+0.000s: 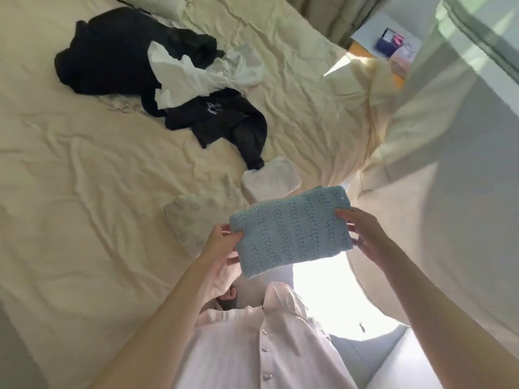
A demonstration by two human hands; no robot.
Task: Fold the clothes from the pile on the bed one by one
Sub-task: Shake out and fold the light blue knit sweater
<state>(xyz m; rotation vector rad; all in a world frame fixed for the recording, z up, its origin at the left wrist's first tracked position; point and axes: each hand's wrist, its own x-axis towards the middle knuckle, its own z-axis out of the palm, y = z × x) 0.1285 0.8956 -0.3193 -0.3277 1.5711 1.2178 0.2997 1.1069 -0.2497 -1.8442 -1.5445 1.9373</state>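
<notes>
Head view is showing a folded pale blue openwork knit garment (292, 234) being held up in the air above the near edge of the cream-sheeted bed (84, 192), between the two hands. The left hand (222, 248) is gripping its left edge, thumb on top and fingers curled underneath; the right hand (362, 234) is pinching its right edge, thumb tip showing on the upper corner. Neither hand is free. The knit is looking compact, already folded into a rough rectangle, so the person is probably carrying it to a spot on the bed.

Two small folded pieces are lying just beyond it: a folded white cloth (271, 179) and a folded pale patterned cloth (193, 220). Further up the bed, a loose pile of black and white clothes (157, 77) is waiting, still unfolded.

Risks from here, as a judgement: the knit is soft and loose-woven, and it is being held only at its two ends, so the middle layers could be sagging open and the fold could be slipping apart if either grip is easing early. Setting it down on the wrinkled sheet could be skewing the edges. Placing it too near the bed edge could be letting it slide off.
</notes>
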